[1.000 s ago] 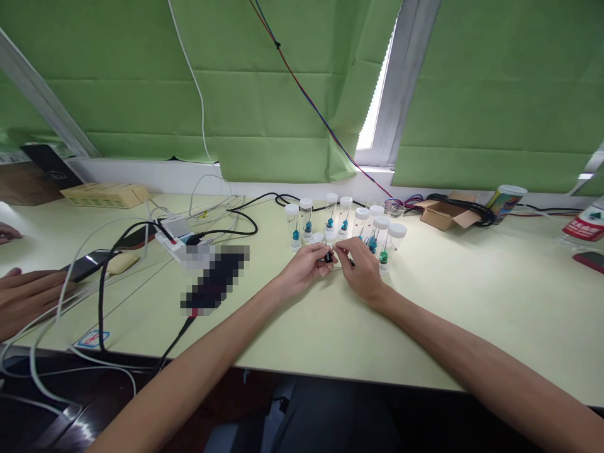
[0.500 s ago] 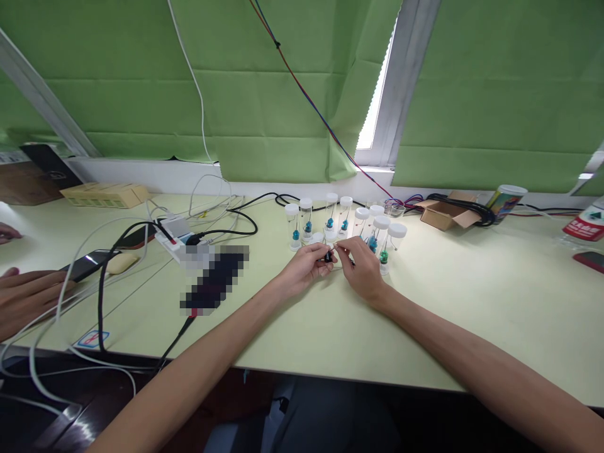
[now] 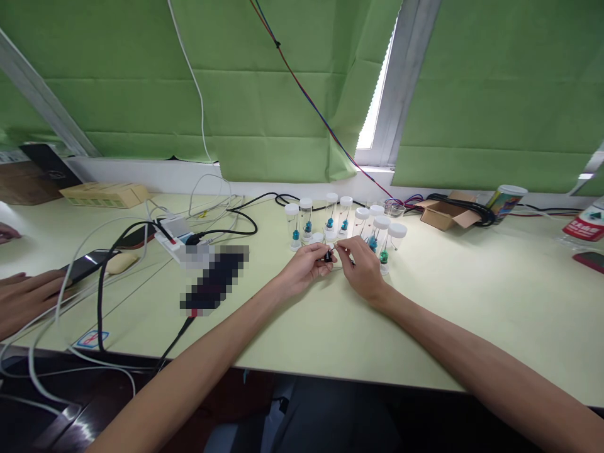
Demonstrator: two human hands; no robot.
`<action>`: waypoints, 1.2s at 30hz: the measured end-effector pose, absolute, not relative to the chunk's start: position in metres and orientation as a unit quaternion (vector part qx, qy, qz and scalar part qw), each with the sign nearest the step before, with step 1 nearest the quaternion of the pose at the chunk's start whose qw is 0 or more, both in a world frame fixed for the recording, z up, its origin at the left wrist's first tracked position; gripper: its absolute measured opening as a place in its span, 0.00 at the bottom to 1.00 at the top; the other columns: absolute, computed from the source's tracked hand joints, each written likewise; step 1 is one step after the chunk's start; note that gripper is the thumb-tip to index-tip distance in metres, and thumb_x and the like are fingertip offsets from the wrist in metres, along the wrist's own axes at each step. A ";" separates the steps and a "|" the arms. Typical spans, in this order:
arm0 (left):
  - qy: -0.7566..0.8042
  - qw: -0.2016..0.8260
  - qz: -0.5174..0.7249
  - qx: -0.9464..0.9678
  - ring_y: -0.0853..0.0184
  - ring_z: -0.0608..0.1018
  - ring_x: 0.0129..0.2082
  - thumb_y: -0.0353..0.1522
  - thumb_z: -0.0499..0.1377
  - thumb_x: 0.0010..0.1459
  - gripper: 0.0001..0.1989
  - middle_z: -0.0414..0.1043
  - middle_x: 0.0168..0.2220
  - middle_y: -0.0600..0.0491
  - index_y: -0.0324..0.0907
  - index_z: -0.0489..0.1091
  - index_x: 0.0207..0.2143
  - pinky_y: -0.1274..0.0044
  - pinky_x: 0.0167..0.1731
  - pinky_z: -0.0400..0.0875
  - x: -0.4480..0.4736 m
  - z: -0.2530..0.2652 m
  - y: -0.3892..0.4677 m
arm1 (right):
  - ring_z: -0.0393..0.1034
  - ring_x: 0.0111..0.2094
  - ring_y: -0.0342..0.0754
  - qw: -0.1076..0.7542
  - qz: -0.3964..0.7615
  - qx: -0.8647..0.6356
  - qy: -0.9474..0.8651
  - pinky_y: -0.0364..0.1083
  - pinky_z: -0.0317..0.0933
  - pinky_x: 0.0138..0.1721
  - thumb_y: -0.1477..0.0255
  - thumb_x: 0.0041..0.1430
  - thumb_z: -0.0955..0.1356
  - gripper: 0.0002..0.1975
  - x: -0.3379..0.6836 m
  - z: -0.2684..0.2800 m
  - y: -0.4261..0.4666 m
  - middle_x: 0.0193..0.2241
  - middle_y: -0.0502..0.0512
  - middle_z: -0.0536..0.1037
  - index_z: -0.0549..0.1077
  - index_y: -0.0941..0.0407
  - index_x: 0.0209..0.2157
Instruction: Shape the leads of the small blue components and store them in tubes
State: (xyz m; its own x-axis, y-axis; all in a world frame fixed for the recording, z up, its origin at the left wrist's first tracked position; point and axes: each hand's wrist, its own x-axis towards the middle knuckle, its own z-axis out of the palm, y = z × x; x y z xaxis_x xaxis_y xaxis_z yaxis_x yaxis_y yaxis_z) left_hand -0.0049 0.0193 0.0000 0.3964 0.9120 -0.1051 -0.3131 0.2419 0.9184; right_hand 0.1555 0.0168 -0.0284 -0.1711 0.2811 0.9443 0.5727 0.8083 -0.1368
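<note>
My left hand (image 3: 309,267) is closed around a small black piece (image 3: 328,256), whose kind is too small to make out. Close beside it, my right hand (image 3: 361,265) pinches a thin reddish wire-like strand (image 3: 334,248) that leads to the black piece. Just behind both hands stand several clear tubes with white caps. One tube at the left (image 3: 295,228) has a blue part with a thin stem inside. A tube at the right (image 3: 392,248), beside my right hand, contains a green part. My right hand partly hides some of the tubes.
A blurred-out dark device (image 3: 214,280) with a cable lies left of my arms. Beyond it are a white power strip (image 3: 174,242), cables and a phone (image 3: 89,263) under another person's hand (image 3: 33,299). An open cardboard box (image 3: 446,214), a can (image 3: 506,202) and a bottle (image 3: 585,225) stand right.
</note>
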 end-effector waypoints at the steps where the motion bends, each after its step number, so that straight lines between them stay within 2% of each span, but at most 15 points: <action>1: 0.340 0.711 0.432 0.439 0.74 0.72 0.22 0.28 0.58 0.61 0.08 0.71 0.28 0.49 0.35 0.70 0.28 0.82 0.21 0.65 -0.005 0.000 0.019 | 0.68 0.31 0.47 0.579 -0.120 -0.285 -0.754 0.46 0.64 0.33 0.80 0.67 0.62 0.08 0.155 -0.029 0.017 0.28 0.53 0.73 0.68 0.53 0.38; 8: 0.344 0.711 0.431 0.436 0.74 0.72 0.23 0.29 0.61 0.60 0.07 0.72 0.28 0.48 0.35 0.70 0.29 0.81 0.22 0.66 -0.005 0.001 0.019 | 0.68 0.32 0.48 0.587 -0.103 -0.291 -0.748 0.47 0.64 0.34 0.79 0.67 0.62 0.07 0.156 -0.032 0.018 0.29 0.53 0.73 0.69 0.53 0.38; 23: 0.335 0.716 0.432 0.435 0.73 0.72 0.23 0.28 0.58 0.62 0.08 0.71 0.28 0.48 0.34 0.70 0.29 0.82 0.23 0.66 -0.005 -0.001 0.020 | 0.67 0.30 0.47 0.590 -0.115 -0.278 -0.749 0.46 0.64 0.33 0.80 0.67 0.62 0.08 0.155 -0.030 0.017 0.28 0.52 0.73 0.69 0.53 0.39; 36: 0.333 0.722 0.429 0.429 0.73 0.73 0.24 0.28 0.56 0.64 0.09 0.72 0.28 0.48 0.34 0.71 0.31 0.82 0.24 0.68 -0.004 0.003 0.017 | 0.70 0.31 0.47 0.606 -0.104 -0.301 -0.729 0.46 0.66 0.33 0.79 0.66 0.64 0.06 0.156 -0.036 0.020 0.29 0.52 0.74 0.69 0.54 0.40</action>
State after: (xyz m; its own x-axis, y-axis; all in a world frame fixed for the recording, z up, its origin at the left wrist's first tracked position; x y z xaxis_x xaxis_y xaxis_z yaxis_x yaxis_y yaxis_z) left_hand -0.0040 0.0171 0.0027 0.4103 0.9049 -0.1127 -0.3327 0.2636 0.9055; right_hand 0.1557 0.0200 -0.0360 -0.0835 0.3125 0.9463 0.5657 0.7966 -0.2131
